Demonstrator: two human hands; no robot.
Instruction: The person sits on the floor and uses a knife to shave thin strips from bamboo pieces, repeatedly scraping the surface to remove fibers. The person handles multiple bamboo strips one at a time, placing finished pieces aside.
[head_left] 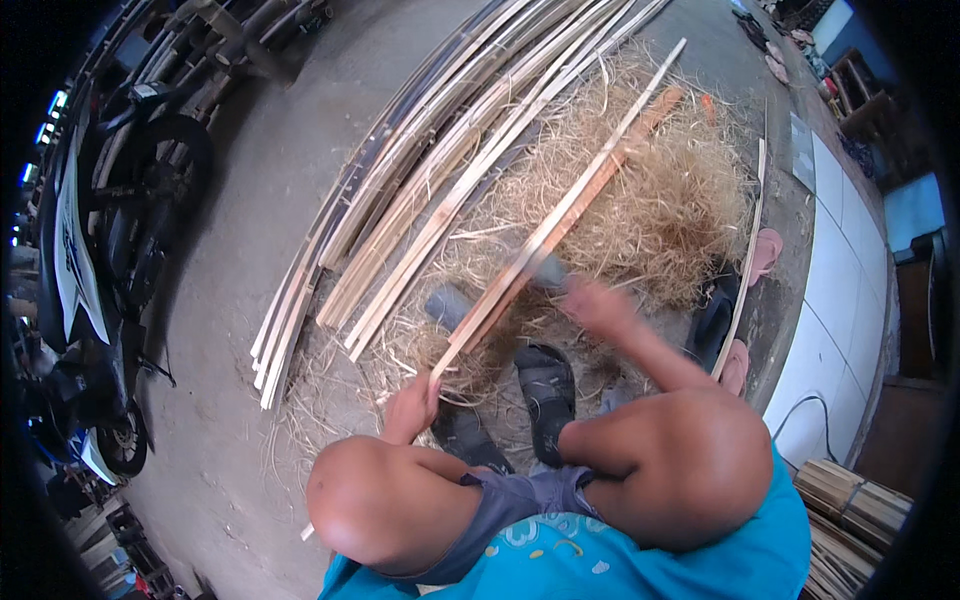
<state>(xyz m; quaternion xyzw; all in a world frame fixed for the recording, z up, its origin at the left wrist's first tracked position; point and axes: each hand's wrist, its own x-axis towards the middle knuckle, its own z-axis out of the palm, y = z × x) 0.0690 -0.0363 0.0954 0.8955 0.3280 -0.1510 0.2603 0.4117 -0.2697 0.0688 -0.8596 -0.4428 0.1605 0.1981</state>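
Two hands on bamboo strip (556,222) — left hand (413,404) fingers clenched round near end; right hand (597,303) blurred, prob. gripping mid-strip.

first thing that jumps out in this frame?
The long bamboo strip running diagonally up the centre: the left hand grips its near end, and the blurred right hand is at it midway. Under it lies a big mound of pale, stringy shavings, with a fan of split slats on the concrete to the left. At the far left edge, a parked motorcycle.
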